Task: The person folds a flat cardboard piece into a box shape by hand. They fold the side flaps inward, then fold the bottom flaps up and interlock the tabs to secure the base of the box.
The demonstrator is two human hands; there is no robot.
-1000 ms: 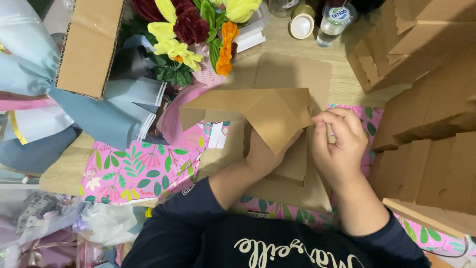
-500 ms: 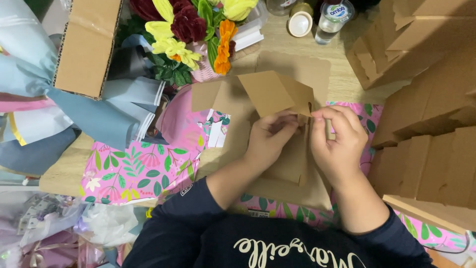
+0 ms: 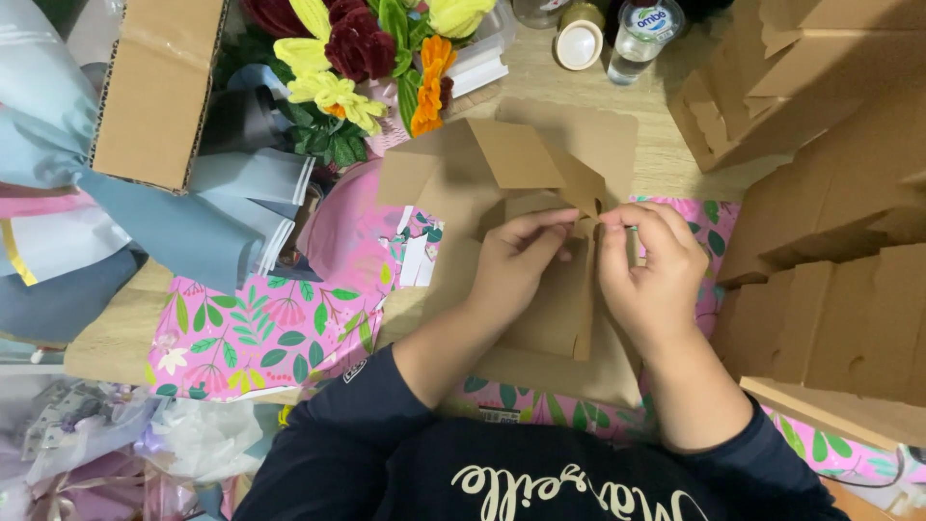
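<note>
Pinching at the same small spot, the left hand [image 3: 516,265] and the right hand [image 3: 651,275] meet fingertip to fingertip on a flap of a brown card box blank [image 3: 540,241], both closed on its edge where a tab meets a slot. The card lies just in front of the person, partly folded, its lower panels flat under the wrists and its upper flaps standing up and tilted away. It looks light and fairly stiff, the sort of thin board that keeps a crease but would dent or tear at a tab if forced, so the edges near the fold lines seem the sensible place to grip, as the hands do. Under the card is a sheet of pink wrapping paper [image 3: 260,333] printed with leaves and flowers, spread over the wooden table [image 3: 666,145]. To the right, close beside the right arm, rises a stack of similar brown card pieces [image 3: 830,289] with stepped edges. Beyond the card sits a bunch of flowers [image 3: 362,58] in yellow, dark red and orange, and near them a clear plastic bottle [image 3: 644,39] and a small jar [image 3: 579,39]. Off to the left are a corrugated cardboard box [image 3: 159,92] and folded blue-grey paper [image 3: 207,227].
</note>
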